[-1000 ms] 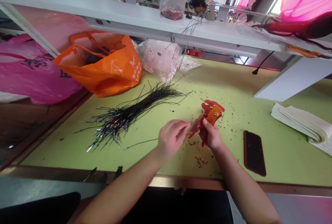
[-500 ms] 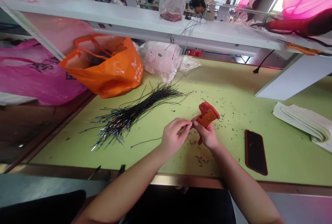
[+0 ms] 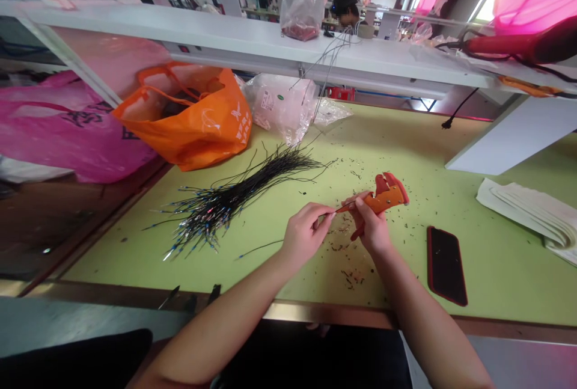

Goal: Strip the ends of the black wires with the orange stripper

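My right hand (image 3: 372, 226) is wrapped round an orange-red wire stripper (image 3: 386, 196), whose head points up and to the right. In a pinch, my left hand (image 3: 306, 229) holds a thin black wire (image 3: 261, 248); the wire's tail sticks out to the left over the table. The left fingertips are close to the rear of the tool, and the wire's front end runs towards the right fingers, where I cannot make out its tip. Left of my hands lies a bundle of black wires (image 3: 243, 190) with blue and shiny ends.
Small black scraps (image 3: 351, 279) are scattered on the green table (image 3: 383, 130). A phone (image 3: 446, 266) and folded white cloth (image 3: 532, 211) lie at right. An orange bag (image 3: 202, 130) and clear plastic bag (image 3: 283, 106) stand behind the bundle. A white shelf (image 3: 225, 34) spans the back; a person (image 3: 347, 10) is beyond.
My right hand and the wire stripper have moved right, away from my left hand, and the tool has tipped further over. My left hand keeps its pinch on the wire, nearly in place.
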Available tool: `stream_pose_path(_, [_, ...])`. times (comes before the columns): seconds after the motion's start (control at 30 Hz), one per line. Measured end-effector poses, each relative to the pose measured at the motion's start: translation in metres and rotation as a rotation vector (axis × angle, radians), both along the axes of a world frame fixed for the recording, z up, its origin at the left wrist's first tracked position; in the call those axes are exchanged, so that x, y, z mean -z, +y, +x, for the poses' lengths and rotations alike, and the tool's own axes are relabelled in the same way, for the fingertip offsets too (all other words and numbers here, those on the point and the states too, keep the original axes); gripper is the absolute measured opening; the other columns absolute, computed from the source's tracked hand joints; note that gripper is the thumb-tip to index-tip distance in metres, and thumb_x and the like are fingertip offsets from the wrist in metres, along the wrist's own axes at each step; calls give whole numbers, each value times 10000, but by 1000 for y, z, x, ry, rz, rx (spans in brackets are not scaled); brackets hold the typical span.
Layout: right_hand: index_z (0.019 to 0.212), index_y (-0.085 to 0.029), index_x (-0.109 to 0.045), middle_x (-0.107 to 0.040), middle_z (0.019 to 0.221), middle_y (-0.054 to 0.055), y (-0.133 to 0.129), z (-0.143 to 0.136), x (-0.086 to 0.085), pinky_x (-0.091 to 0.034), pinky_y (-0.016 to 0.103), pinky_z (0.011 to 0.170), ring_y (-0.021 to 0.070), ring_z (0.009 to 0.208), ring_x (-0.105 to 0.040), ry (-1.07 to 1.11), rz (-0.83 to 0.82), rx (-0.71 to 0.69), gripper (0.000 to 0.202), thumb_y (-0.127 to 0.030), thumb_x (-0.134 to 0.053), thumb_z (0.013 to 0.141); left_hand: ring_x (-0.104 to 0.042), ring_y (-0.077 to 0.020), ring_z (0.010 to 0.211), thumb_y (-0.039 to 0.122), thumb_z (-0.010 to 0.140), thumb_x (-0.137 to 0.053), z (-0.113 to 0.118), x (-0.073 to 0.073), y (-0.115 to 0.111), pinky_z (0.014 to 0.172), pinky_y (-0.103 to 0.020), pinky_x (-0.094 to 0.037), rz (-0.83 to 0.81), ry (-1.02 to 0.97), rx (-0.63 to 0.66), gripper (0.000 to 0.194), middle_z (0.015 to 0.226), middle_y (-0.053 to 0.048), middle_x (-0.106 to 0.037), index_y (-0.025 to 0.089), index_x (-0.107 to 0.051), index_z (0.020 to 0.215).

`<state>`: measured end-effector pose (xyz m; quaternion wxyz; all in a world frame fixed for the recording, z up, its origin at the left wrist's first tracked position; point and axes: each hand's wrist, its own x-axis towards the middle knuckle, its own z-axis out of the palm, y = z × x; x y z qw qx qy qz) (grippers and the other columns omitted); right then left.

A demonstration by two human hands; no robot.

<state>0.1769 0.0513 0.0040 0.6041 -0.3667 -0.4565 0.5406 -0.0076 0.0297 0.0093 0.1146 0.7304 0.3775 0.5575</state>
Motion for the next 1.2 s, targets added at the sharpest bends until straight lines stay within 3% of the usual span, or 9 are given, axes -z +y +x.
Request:
stream_pose_path(0.2, [781, -247, -699, -662, 782, 22, 8, 5, -6, -643, 412, 914, 221, 884, -689, 171, 45, 154, 232, -405, -858, 839, -527, -79, 545, 207, 1044, -649, 0, 3, 2, 517, -205, -441, -24, 47, 10, 102, 884, -33, -766, 190, -745, 1014])
stream_pose_path(0.37, [795, -248, -686, -673, 782, 13, 13, 7, -5, -642, 410, 877, 220, 861, -698, 203, 38, 221, 234, -387, -873, 812, -556, -73, 542, 200, 1045, -641, -2, 7, 4, 532, -203, -460, -14, 106, -9, 105, 922, -36, -782, 190, -744, 1026])
stream_pose_path(0.57, [812, -236, -664, -651, 775, -20, 23, 18, -4, -618, 413, 940, 183, 828, -688, 266, 48, 305, 262, -376, -886, 806, -645, -96, 609, 195, 1045, -641, -3, 11, 7, 612, -214, -523, -15, 156, -36, 112, 936, -27, -792, 198, -752, 1030])
stream_pose_path(0.87, [804, -228, -645, -643, 770, -19, 31, 30, -5, -624, 412, 950, 174, 807, -681, 289, 65, 403, 266, -360, -876, 791, -726, -122, 718, 191, 1050, -630, -6, 10, 11, 667, -230, -568, 23, 244, -80, 126, 947, -18, -799, 203, -754, 1031])
stream_pose_path(1.2, [807, -220, -600, -627, 774, -43, 43, 57, -2, -649, 372, 910, 148, 768, -688, 364, 58, 525, 300, -331, -877, 773, -734, -125, 738, 235, 1066, -626, -14, 14, 19, 643, -231, -533, 24, 312, -128, 155, 960, -10, -805, 204, -768, 1014])
